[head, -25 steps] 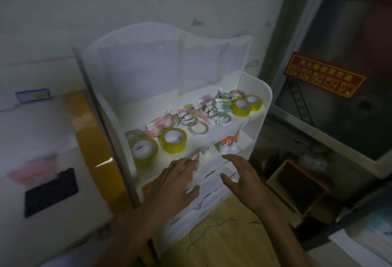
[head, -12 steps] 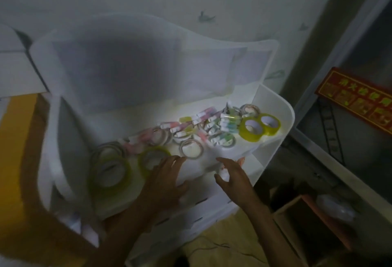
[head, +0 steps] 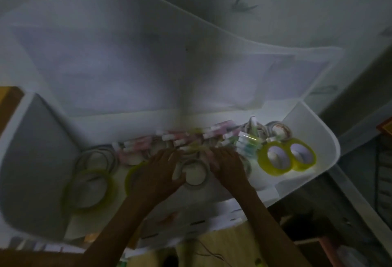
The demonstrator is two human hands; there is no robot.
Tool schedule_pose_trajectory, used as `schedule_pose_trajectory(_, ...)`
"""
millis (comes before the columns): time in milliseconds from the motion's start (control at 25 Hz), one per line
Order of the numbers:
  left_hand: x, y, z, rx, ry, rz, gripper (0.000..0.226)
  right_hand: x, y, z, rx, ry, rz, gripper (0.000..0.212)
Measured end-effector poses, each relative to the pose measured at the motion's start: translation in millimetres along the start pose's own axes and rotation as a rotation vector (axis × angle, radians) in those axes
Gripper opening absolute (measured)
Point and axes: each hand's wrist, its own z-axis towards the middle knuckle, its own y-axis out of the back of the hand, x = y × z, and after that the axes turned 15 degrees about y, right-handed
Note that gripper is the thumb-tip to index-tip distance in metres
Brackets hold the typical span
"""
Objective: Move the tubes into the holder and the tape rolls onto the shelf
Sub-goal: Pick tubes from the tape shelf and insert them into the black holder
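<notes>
Both hands reach over the shelf [head: 314, 131], a white tray-like top with a tall curved back panel [head: 148, 54], seen dim and motion-blurred. The left hand [head: 158, 173] lies palm down at about 6 o'clock of the shelf, fingers spread and fairly straight over the pile of small tape rings [head: 165, 150]; it seems to grip nothing, though blur hides the fingertips. The right hand [head: 228, 164] sits just beside it at 3 o'clock, fingers reaching toward 12 o'clock into the tubes [head: 212, 134]; whether they pinch one I cannot tell. Between the two hands lies a thin clear tape roll [head: 194, 173], flat on the shelf, touching or nearly touching both. The tubes, pink and green with white caps, lie in a loose heap across the shelf's middle, at 12 o'clock of the hands. Two yellow rolls [head: 286, 157] lie side by side, touching, at 3 o'clock of the right hand near the shelf's right wall. A larger yellow-green roll [head: 90, 188] lies at 9 o'clock of the left hand, and another one [head: 132, 173] is partly hidden under that hand's wrist.
</notes>
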Motion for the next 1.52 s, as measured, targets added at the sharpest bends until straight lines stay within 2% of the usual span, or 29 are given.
schedule_pose_trajectory(200,-13,-10,13,-0.015,0.091,-0.041,0.061,-25,-18,14,0.118,0.068,-0.033,0.053)
schedule_pose_trajectory(360,-24,-25,7,0.014,0.239,-0.101,0.059,-41,-27,21,0.156,0.068,0.088,0.045)
schedule_pose_trajectory(480,-33,-28,1,-0.018,0.29,-0.113,0.058,-44,-11,26,0.045,-0.056,0.461,0.023)
schedule_pose_trajectory(560,-40,-26,-1,-0.054,0.311,-0.103,0.058,-44,-6,30,-0.161,-0.057,0.668,0.011)
schedule_pose_trajectory(600,-43,-23,-3,-0.074,0.321,-0.098,0.058,-42,-3,30,-0.257,-0.051,0.732,0.007)
schedule_pose_trajectory(640,-43,-21,-4,-0.097,0.326,-0.092,0.057,-43,-2,31,-0.29,-0.061,0.797,0.012)
schedule_pose_trajectory(760,-38,-14,-8,-0.122,0.356,-0.044,0.056,-47,4,35,-0.088,-0.171,1.044,0.035)
schedule_pose_trajectory(800,-32,-12,-8,-0.117,0.383,-0.019,0.056,-46,7,37,-0.094,-0.153,1.045,0.036)
schedule_pose_trajectory(920,-12,-2,-10,-0.089,0.443,0.007,0.058,-28,11,44,-0.403,-0.036,0.838,0.021)
schedule_pose_trajectory(960,-2,2,-11,-0.079,0.447,0.01,0.057,-21,9,49,-0.445,-0.019,0.821,0.023)
schedule_pose_trajectory(1200,42,13,10,-0.08,0.399,0.013,0.053,5,9,70,-0.374,0.004,0.926,0.039)
schedule_pose_trajectory(1360,47,0,46,-0.032,0.279,-0.008,0.057,10,2,77,-0.446,-0.1,0.892,0.028)
schedule_pose_trajectory(1520,37,-25,81,-0.035,0.083,0.036,0.047,8,7,71,-0.486,-0.21,0.857,0.023)
